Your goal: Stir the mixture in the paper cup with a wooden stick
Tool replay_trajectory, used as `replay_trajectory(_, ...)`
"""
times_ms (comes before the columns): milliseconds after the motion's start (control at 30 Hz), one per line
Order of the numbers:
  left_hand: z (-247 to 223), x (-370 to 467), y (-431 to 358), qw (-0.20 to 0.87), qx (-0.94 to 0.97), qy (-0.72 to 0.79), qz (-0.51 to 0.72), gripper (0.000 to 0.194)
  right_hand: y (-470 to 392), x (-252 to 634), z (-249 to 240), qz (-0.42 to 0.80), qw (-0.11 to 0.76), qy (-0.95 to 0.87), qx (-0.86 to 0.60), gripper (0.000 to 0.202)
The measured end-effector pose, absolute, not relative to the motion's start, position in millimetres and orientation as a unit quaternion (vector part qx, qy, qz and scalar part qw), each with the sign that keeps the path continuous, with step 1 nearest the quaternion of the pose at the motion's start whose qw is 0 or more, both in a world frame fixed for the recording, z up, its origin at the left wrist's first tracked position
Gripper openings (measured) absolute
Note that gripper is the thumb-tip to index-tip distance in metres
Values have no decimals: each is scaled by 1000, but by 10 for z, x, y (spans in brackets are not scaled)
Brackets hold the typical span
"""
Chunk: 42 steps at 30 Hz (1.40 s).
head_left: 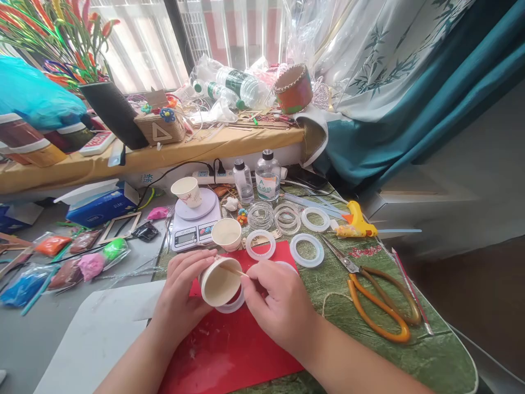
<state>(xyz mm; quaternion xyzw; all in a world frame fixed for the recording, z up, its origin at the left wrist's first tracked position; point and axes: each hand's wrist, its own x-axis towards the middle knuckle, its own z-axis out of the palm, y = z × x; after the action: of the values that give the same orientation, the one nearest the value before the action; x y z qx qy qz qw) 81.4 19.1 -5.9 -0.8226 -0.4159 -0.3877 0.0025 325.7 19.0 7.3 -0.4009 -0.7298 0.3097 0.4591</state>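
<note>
My left hand (184, 284) is wrapped round a paper cup (221, 283), which it holds tilted with the mouth toward me. Between the fingertips of my right hand (279, 301) is a thin wooden stick (230, 269), its far end inside the cup. What the cup holds is hard to make out. Under the hands lies a red sheet (246, 350). A ring mold (230, 306) shows partly below the cup, and another white ring mold (261, 244) rests just beyond. A second paper cup (227, 234) stands behind the held one.
A digital scale (196, 219) bears a paper cup (187, 191). Two clear bottles (267, 175) stand at the back. To the right lie a yellow glue gun (356, 221), orange-handled scissors (379, 301) and a pencil (412, 290). Bagged colored clay (91, 266) lies left.
</note>
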Motion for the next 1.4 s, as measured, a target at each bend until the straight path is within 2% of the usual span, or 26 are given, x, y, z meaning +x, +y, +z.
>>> replay_trajectory(133,-74,816,190,15,-822,-413,-392,52,176,3241,67,356,446,-725,-385,28)
replay_trajectory(267,-92,809,186,13,-816,-419,-398,52,178,3236,62,333,462,-711,-412,27)
replay_trajectory(367,-98,799,184,12,-814,-422,-398,54,184,3227,61,387,443,-702,-401,25)
replay_trajectory(500,-92,790,184,20,-817,-422,-392,53,181,3215,75,345,453,-706,-421,25)
replay_trajectory(633,-93,795,189,25,-819,-422,-388,53,171,3216,87,399,440,-707,-384,26)
replay_trajectory(767,-107,787,194,26,-810,-435,-392,51,183,3216,76,341,451,-725,-393,32)
replay_trajectory(933,-106,769,189,-18,-799,-455,-392,53,191,3217,109,385,455,-724,-347,25)
replay_trajectory(1133,-106,779,179,-51,-783,-472,-403,53,154,3242,170,355,461,-727,-363,24)
replay_trajectory(1400,-94,789,165,-85,-779,-493,-378,49,156,3270,133,271,464,-750,-386,29)
